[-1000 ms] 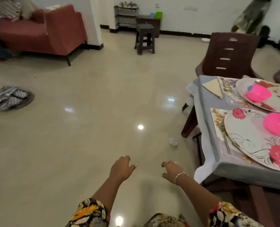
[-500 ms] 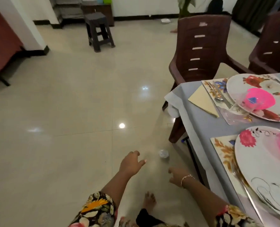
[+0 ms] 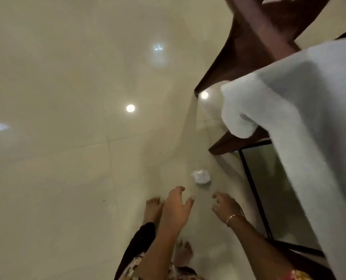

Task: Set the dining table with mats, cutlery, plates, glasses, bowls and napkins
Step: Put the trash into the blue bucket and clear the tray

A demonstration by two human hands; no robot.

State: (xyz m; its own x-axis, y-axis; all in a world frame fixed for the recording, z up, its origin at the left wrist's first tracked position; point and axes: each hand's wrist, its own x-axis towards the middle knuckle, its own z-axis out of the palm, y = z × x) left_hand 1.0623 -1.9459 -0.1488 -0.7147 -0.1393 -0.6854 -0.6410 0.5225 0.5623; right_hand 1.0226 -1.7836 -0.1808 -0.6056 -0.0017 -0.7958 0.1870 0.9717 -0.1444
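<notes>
Left hand (image 3: 175, 209) and right hand (image 3: 225, 205) held empty, fingers loose, near crumpled white wad (image 3: 201, 176) (blurred) on floor (image 3: 57, 158), beside draped desk (image 3: 309, 98)

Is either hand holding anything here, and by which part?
Nothing is held. The left hand and right hand are both empty, fingers loosely spread, just short of the small crumpled white object on the floor.

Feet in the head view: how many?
2. The far foot stands on the floor just left of the left hand. The near foot is lower in frame, between the forearms, heel out of sight.
</notes>
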